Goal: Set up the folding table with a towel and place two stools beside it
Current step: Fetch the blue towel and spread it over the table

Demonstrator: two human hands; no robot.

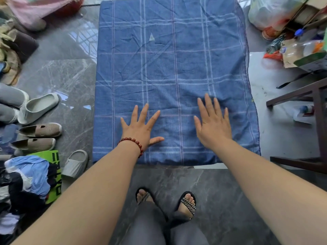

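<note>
A blue checked towel (169, 71) lies spread flat over the folding table, covering its whole top; only a pale strip of the table's near edge (210, 166) shows below the towel. My left hand (141, 126), with a red bead bracelet at the wrist, lies flat on the towel's near part with its fingers spread. My right hand (212, 122) lies flat on the towel to the right of it, fingers straight. No stool is clearly in view.
Several shoes and slippers (39, 121) line the floor on the left, with a heap of clothes (26, 179) near them. Dark wooden furniture (315, 121) stands at the right. Bags and boxes (292, 32) crowd the far right corner. My sandalled feet (166, 202) stand on dark marble floor.
</note>
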